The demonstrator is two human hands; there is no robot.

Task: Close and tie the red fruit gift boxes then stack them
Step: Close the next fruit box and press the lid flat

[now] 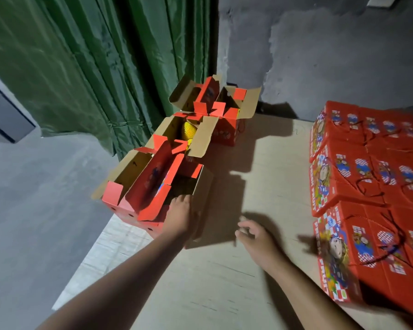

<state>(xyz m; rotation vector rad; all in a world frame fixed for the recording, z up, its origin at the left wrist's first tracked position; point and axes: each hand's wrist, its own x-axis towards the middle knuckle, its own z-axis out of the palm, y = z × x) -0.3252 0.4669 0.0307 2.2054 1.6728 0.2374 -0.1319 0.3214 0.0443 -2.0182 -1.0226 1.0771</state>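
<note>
Nearest: left hand (pixel 180 216) on the near rim of an open red box (pixel 153 186), fingers (pixel 183 200) straight, gripping nothing. Right hand (pixel 255 236) hovering over the desk (pixel 224 282), fingers loosely curled, released. Beyond the left fingers, second open box (pixel 188 134) holding yellow netted fruit (pixel 188 131); third open box (pixel 224 108) behind. Right of the right fingers, closed tied boxes (pixel 367 175) stacked.

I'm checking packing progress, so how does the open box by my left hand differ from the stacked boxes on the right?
The nearest open box has its flaps standing up, showing brown cardboard inside; the stacked boxes are shut flat. The stacked boxes carry dark cords across their tops; the open box shows none tied. The left hand touches the open box; the stacked boxes are untouched. Both are red printed cardboard.
</note>
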